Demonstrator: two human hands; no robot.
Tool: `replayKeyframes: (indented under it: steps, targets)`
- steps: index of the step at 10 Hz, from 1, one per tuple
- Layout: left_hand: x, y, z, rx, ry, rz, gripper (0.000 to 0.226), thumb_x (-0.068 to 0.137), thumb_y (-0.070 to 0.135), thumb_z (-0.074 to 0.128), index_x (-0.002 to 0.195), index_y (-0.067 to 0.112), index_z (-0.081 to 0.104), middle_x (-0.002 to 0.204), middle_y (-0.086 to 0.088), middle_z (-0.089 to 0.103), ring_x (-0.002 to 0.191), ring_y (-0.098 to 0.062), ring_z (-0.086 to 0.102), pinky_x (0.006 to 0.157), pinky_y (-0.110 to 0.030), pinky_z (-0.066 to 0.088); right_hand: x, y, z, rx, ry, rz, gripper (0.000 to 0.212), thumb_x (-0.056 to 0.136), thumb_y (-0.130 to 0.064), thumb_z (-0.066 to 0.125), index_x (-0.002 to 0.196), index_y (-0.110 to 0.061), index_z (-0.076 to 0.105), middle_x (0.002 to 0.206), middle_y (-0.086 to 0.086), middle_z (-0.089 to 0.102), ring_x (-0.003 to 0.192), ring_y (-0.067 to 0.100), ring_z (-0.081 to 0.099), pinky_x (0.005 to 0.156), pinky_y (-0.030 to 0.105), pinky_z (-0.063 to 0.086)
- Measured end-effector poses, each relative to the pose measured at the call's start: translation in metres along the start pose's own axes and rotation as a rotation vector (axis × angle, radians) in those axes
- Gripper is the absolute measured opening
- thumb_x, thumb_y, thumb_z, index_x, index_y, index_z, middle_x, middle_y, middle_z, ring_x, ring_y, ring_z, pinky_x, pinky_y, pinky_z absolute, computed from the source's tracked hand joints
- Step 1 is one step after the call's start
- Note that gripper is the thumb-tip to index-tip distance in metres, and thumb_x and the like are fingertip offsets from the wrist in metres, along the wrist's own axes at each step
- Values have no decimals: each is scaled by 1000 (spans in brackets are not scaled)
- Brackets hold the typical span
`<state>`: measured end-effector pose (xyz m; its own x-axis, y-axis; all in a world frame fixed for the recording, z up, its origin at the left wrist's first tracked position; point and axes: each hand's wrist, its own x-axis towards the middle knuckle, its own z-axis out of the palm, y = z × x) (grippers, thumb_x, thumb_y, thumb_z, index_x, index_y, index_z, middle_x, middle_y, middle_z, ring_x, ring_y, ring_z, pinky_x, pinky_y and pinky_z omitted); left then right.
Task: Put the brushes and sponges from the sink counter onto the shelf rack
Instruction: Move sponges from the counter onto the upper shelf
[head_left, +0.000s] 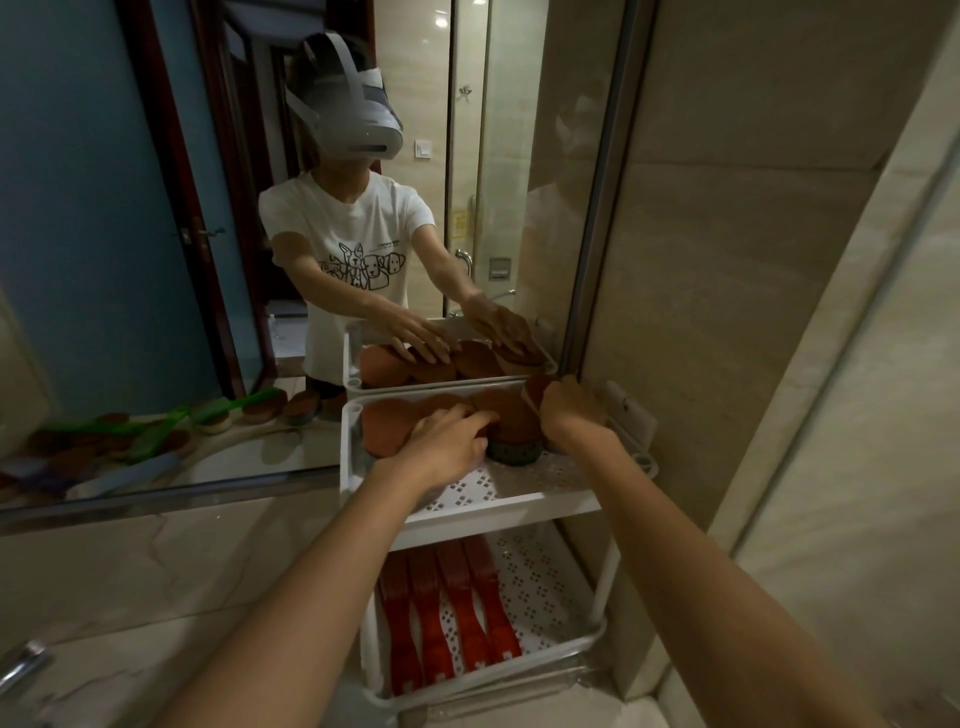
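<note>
On the far left, the mirror (156, 260) reflects green-handled brushes (208, 413) and brown round pads lying on the pale marble tabletop (130, 561); they are too blurred to count. At the bottom left corner a chrome tap (21, 662) pokes into view. To the right stands a white perforated plastic shelf rack (519, 493) against the mirror and the beige tiled wall. Its top tier holds a row of round brown sponges (387, 428), at least three, though the hands hide part of the row. One of them shows a dark grey underside (511, 451). The left hand (449, 439) lies flat over the sponges, fingers spread and loosely open, pressing on them. The right hand (571, 410) is curled closed at the far right end of the row, gripping a brown sponge. On the lower tier four red flat-handled brushes (447, 618) lie side by side, parallel.
</note>
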<state>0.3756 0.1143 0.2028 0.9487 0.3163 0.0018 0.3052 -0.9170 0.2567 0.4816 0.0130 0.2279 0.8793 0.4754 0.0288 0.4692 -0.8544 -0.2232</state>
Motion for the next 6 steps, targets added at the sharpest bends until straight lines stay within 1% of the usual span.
replayKeyframes:
  steps: [1,2,3,4,5,6]
  targets:
    - [-2,1,2,49,-5,12,45,100,26,30,145,31,29,152,-8,30,136,-33,30,111,-41,27,2,2,3,38,8,-42,40,101,-18,28,136,-10,45,148,15,33,136,34,32,109,43,33]
    - [-1,1,3,59,1,10,45,100,26,29,145,31,30,152,-8,31,135,-33,31,110,-41,27,5,2,5,128,40,-102,38,101,-22,31,132,-11,52,148,12,38,134,32,36,110,40,34]
    - [0,2,3,52,-3,8,44,100,25,30,144,31,32,151,-8,31,135,-33,31,110,-41,27,10,3,8,153,-17,-69,37,100,-19,37,129,-10,57,140,12,51,128,30,47,107,39,40]
    - [0,4,2,45,1,16,44,100,24,32,143,29,34,151,-8,32,135,-33,32,111,-41,27,10,5,4,203,-99,-58,35,96,-14,44,128,-9,56,138,14,51,129,33,46,106,39,37]
    - [0,4,-1,34,-16,18,44,100,23,32,144,29,34,152,-9,31,136,-34,31,112,-41,27,8,8,0,217,-136,-75,35,94,-12,46,128,-11,55,139,14,48,130,30,43,105,36,35]
    - [-2,4,-2,31,-35,19,44,100,23,32,144,29,33,153,-9,29,137,-34,29,112,-40,27,3,8,-3,246,-136,-103,30,94,-8,44,85,-35,54,108,10,51,94,19,54,88,31,41]
